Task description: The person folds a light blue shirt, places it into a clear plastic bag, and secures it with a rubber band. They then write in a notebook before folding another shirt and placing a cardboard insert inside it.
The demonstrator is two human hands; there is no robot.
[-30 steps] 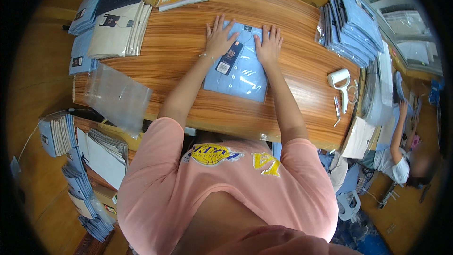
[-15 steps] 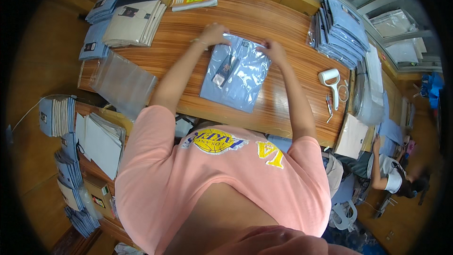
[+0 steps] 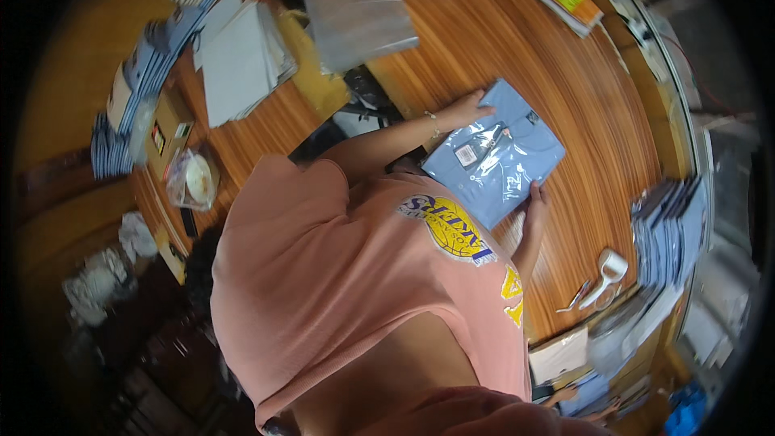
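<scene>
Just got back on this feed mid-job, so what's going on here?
A person's left hand and right hand hold opposite edges of a folded blue shirt in clear film. Whether it is lifted off the wooden table is hard to tell. A white roller lies near a stack of blue shirts.

Between the left hand (image 3: 468, 111) and right hand (image 3: 538, 200), the shirt (image 3: 526, 158) is light blue, its tag (image 3: 489, 140) dark and white. Around them, the table (image 3: 601, 153) is brown with darker streaks; the roller (image 3: 613, 266), right of the right hand, is white.
</scene>
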